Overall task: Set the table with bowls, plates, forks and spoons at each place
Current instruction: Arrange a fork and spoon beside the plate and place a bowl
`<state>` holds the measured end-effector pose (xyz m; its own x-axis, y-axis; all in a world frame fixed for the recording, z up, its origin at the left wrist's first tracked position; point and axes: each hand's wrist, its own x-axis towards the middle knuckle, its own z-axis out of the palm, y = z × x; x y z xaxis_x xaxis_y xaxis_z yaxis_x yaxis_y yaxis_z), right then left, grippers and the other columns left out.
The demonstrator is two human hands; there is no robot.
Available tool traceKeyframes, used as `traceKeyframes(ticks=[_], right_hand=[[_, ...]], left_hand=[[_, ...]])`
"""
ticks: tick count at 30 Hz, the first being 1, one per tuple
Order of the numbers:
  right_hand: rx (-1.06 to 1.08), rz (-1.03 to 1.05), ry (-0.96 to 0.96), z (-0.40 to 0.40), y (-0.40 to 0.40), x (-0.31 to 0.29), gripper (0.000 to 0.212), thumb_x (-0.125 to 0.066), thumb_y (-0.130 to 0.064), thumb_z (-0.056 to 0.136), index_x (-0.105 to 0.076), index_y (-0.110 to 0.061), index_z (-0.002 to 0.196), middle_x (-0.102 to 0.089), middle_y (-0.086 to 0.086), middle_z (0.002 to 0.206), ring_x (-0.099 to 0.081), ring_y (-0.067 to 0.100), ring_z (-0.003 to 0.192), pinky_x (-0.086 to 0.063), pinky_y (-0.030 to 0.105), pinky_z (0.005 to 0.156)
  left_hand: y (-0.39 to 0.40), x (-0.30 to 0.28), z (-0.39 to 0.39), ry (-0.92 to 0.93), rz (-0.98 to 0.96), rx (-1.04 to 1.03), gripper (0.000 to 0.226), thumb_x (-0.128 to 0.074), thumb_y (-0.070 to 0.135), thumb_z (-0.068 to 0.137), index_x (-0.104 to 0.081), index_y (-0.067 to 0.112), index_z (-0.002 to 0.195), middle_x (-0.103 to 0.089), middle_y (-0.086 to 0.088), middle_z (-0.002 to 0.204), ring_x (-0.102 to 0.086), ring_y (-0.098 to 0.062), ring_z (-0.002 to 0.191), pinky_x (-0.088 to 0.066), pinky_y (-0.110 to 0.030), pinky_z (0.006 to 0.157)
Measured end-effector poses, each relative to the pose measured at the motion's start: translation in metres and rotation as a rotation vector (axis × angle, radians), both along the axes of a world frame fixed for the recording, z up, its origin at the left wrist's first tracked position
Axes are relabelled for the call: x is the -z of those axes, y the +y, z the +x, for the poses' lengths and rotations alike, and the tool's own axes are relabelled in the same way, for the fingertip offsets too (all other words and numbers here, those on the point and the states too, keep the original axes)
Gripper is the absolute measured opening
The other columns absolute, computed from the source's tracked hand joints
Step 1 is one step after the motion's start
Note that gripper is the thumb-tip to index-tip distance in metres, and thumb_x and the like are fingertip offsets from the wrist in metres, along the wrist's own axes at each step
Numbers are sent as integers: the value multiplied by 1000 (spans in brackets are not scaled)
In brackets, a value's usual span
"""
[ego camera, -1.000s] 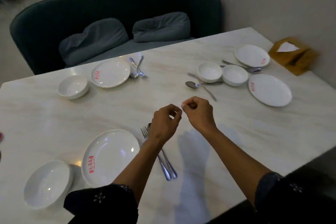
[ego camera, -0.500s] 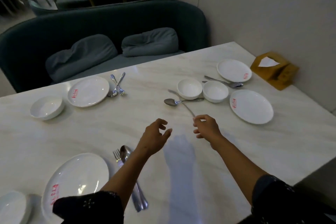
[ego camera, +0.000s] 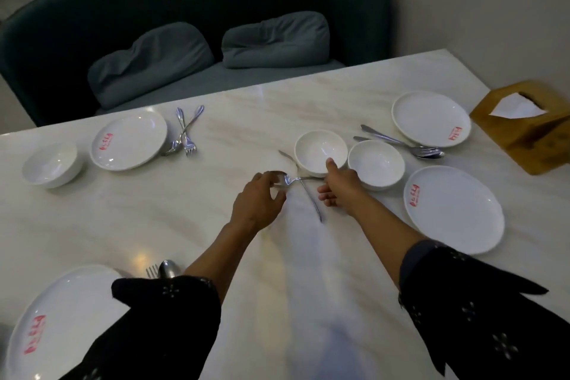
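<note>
My left hand (ego camera: 257, 199) hovers at mid-table, thumb and fingers curved around the head of a spoon (ego camera: 303, 178) that lies flat. A second utensil (ego camera: 310, 199) crosses under the spoon. My right hand (ego camera: 339, 187) is spread open, its thumb against the near rim of a white bowl (ego camera: 319, 148) and its fingers beside the crossed utensil. A second bowl (ego camera: 377, 163) touches its right side. Two plates (ego camera: 431, 119) (ego camera: 453, 210) and a fork-and-spoon pair (ego camera: 410, 145) lie on the right.
A plate (ego camera: 129, 139), bowl (ego camera: 51, 168) and cutlery pair (ego camera: 185, 133) sit at the far left. Another plate (ego camera: 61, 318) with fork and spoon (ego camera: 166, 268) lies near me. A wooden tissue box (ego camera: 524, 123) stands far right. A dark green sofa (ego camera: 185, 9) runs behind the table.
Both hands opened from loose fists and reached forward, the left to the spoon's head, the right to the bowl. The view moved closer to the table's middle.
</note>
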<state>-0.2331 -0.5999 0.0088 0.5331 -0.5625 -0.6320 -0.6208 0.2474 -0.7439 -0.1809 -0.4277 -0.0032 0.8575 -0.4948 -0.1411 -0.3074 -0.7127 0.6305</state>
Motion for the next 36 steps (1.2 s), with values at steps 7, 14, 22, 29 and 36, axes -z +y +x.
traceKeyframes(ticks=[7, 14, 22, 29, 36], right_hand=[[1, 79, 75, 16, -5, 6, 32, -29, -18, 99, -49, 4, 86, -51, 16, 63, -47, 23, 46, -37, 20, 36], [13, 20, 35, 6, -4, 2, 26, -33, -13, 97, -50, 4, 87, -49, 14, 64, -48, 24, 44, -39, 15, 30], [-42, -73, 4, -51, 27, -14, 25, -35, -17, 96, -52, 0, 92, -51, 11, 62, -50, 18, 36, -42, 19, 34], [-32, -80, 53, -136, 63, -12, 33, -35, -17, 95, -57, 5, 105, -56, 13, 68, -53, 20, 42, -44, 20, 35], [38, -66, 100, -209, 77, 3, 36, -35, -18, 96, -53, 8, 112, -55, 13, 67, -52, 21, 44, -42, 21, 35]], left_hand=[[-10, 21, -8, -10, 134, -39, 35, -55, 39, 90, -56, 18, 118, -58, -4, 125, -59, -29, 108, -50, -47, 88], [-7, 17, -18, -12, 130, -18, 36, -55, 39, 90, -54, 18, 119, -59, -4, 124, -58, -28, 111, -51, -47, 89], [25, 14, -62, 5, 131, 32, 40, -55, 39, 92, -54, 18, 126, -56, -4, 131, -56, -27, 118, -49, -46, 94], [43, 17, -135, -1, 159, 144, 43, -55, 40, 91, -52, 19, 129, -56, -3, 134, -54, -26, 119, -46, -42, 94], [45, 30, -186, -60, 203, 269, 46, -55, 40, 91, -50, 20, 132, -49, -3, 140, -45, -27, 129, -36, -40, 103]])
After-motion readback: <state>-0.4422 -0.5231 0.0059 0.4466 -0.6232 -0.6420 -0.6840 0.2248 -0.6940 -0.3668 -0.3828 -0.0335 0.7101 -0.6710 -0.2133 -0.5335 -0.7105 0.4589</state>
